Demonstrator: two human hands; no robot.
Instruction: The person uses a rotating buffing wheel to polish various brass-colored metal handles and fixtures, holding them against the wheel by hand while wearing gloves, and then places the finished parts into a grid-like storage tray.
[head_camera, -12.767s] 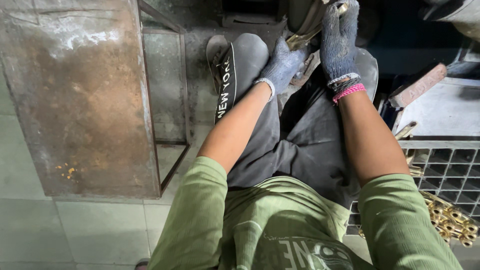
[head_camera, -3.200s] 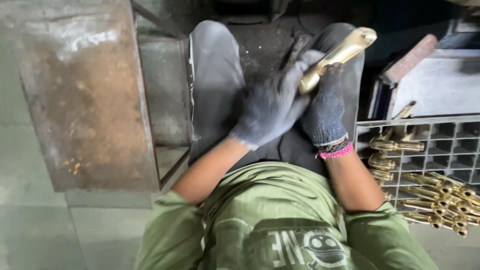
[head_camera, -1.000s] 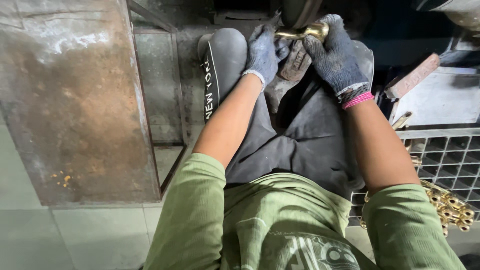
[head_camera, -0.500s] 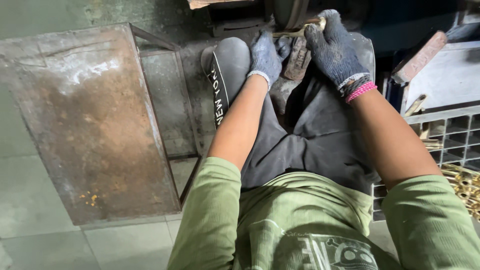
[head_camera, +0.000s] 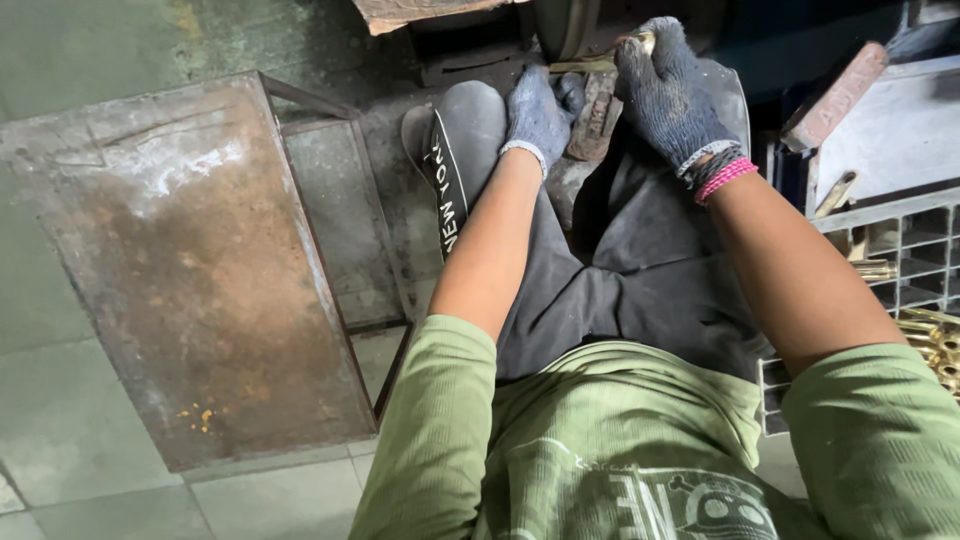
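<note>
While the dark wheel (head_camera: 575, 25) sat just beyond my fingertips, I judged myself mid-polish: my right hand (head_camera: 672, 95) was curled tight around the brass piece (head_camera: 600, 62), and my left hand (head_camera: 538, 112) braced its near end. Next called for steady pressure, I reckoned. My fingers hid most of the brass, and the wheel was cut off above.
</note>
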